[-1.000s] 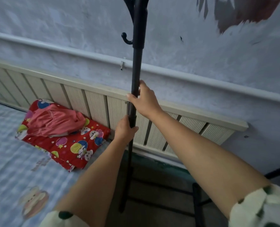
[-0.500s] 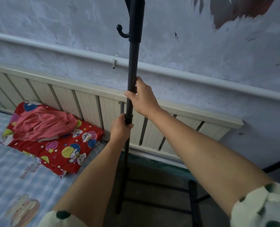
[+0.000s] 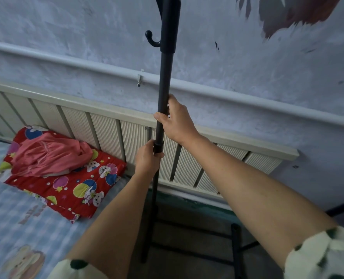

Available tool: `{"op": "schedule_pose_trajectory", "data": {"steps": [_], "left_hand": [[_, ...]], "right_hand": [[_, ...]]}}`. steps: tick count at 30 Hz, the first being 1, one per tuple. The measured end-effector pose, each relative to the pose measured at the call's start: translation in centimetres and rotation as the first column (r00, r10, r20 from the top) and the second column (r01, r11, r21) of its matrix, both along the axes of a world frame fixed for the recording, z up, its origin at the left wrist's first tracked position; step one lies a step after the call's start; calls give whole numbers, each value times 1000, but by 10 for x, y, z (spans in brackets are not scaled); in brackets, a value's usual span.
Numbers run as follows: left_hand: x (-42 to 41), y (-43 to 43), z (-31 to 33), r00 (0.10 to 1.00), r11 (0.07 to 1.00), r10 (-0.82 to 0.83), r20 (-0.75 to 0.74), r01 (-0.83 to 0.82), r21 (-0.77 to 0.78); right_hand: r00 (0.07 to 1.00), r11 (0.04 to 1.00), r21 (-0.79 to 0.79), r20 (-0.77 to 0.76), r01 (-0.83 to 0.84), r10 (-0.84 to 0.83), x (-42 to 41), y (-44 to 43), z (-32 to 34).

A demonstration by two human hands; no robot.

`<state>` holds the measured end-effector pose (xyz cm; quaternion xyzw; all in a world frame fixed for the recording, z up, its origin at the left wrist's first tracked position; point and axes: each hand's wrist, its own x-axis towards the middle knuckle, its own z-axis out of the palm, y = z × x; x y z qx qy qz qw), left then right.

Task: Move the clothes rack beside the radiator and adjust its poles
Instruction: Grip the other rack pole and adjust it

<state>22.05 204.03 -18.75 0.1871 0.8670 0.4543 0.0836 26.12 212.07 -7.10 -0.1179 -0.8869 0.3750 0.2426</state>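
The black clothes rack's upright pole [image 3: 165, 77] stands in front of the cream slatted radiator [image 3: 106, 135]. A thicker upper sleeve with a curved hook [image 3: 152, 38] sits above a thinner section. My right hand [image 3: 176, 119] is wrapped around the pole's middle section. Just below it, my left hand [image 3: 148, 158] grips the pole at a joint collar. The pole's foot reaches the dark floor, where the rack's low base bars [image 3: 235, 248] cross.
A bed with a blue checked sheet [image 3: 16, 218] fills the left. A red cartoon-print pillow [image 3: 70, 186] with a pink garment [image 3: 48, 156] on it lies against the radiator. A white pipe [image 3: 247, 93] runs along the wall above.
The view has shifted slightly; both hands stay on the pole in the same grip, left below right. The hook and upper sleeve sit a little lower in view than half a second ago.
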Motion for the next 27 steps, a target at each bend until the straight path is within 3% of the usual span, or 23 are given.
{"op": "schedule_pose_trajectory", "data": {"steps": [27], "left_hand": [[-13, -2, 1, 995, 995, -98, -10, 97, -22]], "right_hand": [[998, 998, 54, -50, 34, -31, -7, 7, -11]]}}
